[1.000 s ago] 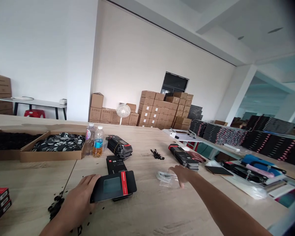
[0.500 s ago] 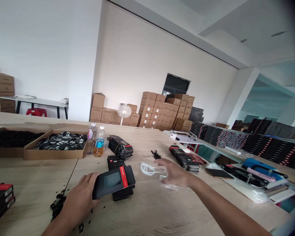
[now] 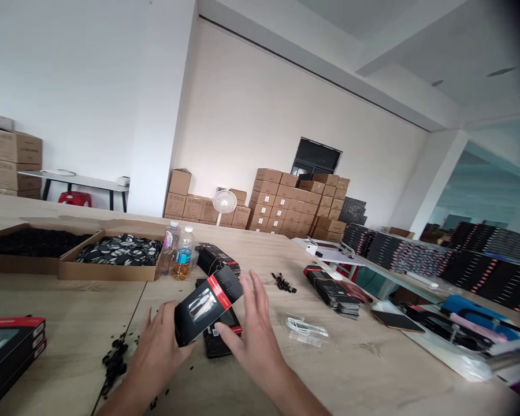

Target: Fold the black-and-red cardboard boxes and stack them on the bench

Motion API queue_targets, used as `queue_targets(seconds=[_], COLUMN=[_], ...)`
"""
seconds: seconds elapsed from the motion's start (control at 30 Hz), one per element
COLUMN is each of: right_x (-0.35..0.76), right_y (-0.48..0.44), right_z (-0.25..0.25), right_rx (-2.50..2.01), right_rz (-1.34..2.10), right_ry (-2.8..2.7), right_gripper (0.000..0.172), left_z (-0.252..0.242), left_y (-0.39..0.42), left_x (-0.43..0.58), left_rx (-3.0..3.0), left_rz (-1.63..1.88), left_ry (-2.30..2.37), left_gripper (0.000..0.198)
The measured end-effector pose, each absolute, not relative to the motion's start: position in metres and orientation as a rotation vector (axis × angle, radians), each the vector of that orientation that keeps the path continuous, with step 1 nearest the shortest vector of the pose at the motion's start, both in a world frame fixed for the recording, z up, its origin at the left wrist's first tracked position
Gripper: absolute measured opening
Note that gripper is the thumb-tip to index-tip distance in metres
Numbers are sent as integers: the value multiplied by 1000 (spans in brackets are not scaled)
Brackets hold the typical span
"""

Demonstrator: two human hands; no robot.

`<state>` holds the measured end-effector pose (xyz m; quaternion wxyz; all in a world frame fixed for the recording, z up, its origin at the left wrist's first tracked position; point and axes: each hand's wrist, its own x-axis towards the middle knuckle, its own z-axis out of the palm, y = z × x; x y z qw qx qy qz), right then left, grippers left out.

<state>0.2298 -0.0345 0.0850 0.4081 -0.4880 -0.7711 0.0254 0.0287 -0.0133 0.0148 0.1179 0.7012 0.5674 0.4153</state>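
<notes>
My left hand (image 3: 155, 351) grips a black packaging box (image 3: 207, 303) with a red stripe and a clear window, held tilted above the wooden table (image 3: 364, 375). A white cable shows through the window. My right hand (image 3: 252, 329) is at the box's right end, thumb under it and fingers spread upward. Under the box lies another flat black box (image 3: 219, 342). A clear bag with a white cable (image 3: 305, 328) lies on the table to the right, apart from both hands.
Two drink bottles (image 3: 177, 253) and open cardboard trays (image 3: 108, 257) stand at the back left. Stacks of black boxes (image 3: 6, 352) sit at the left edge, more flat packs (image 3: 333, 289) to the right. Small black parts (image 3: 115, 361) lie scattered near my left wrist.
My right hand came back from the bagged cables on the right to the box. The box was lifted and tilted up, and a white cable now shows in its window.
</notes>
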Motion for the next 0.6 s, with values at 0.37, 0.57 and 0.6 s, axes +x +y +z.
queue_targets(seconds=[0.37,0.57,0.6], right_x=[229,244,244], right_y=[-53,-58,-59], right_z=[48,44,45], right_rx=[-969,-963,-943], right_rz=[646,496,433], right_ry=[-1608,-1765,-1776], right_gripper=[62,38,35], left_z=[20,32,34], left_y=[-36,-45,-47], left_x=[40,32,31], left_rx=[1750,1912,1921], left_rz=[1368,1296,1281], left_ry=[823,843,836], left_gripper=[53,49,48])
